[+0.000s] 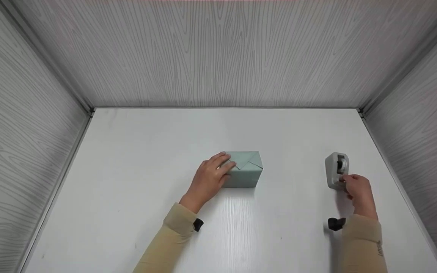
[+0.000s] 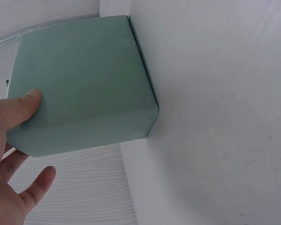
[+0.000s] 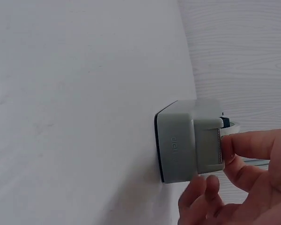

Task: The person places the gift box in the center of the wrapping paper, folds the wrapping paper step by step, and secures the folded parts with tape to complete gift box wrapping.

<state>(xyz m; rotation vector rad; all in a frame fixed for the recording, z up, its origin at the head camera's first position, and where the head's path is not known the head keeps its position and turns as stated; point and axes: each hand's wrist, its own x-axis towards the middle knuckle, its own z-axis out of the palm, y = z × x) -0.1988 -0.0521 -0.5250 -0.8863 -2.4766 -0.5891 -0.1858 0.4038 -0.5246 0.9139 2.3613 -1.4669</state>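
A box wrapped in pale green paper [image 1: 244,179] lies near the middle of the table, its folded paper flaps showing on top. My left hand [image 1: 206,181] grips its left end, fingers over the top and thumb [image 2: 30,104] against the near side. To the right stands a grey tape dispenser [image 1: 331,170] with a roll of tape [image 1: 343,165] in it. At the dispenser's serrated cutter [image 3: 219,145], the thumb and forefinger of my right hand [image 1: 359,191] pinch the end of the tape, which the fingertips mostly hide. The other right fingers curl below the dispenser's front.
The white table [image 1: 135,151] is enclosed by grey wood-grain panels at the back [image 1: 218,53] and both sides. The dispenser stands not far from the table's right edge. A black wrist device [image 1: 336,223] sits at each sleeve cuff.
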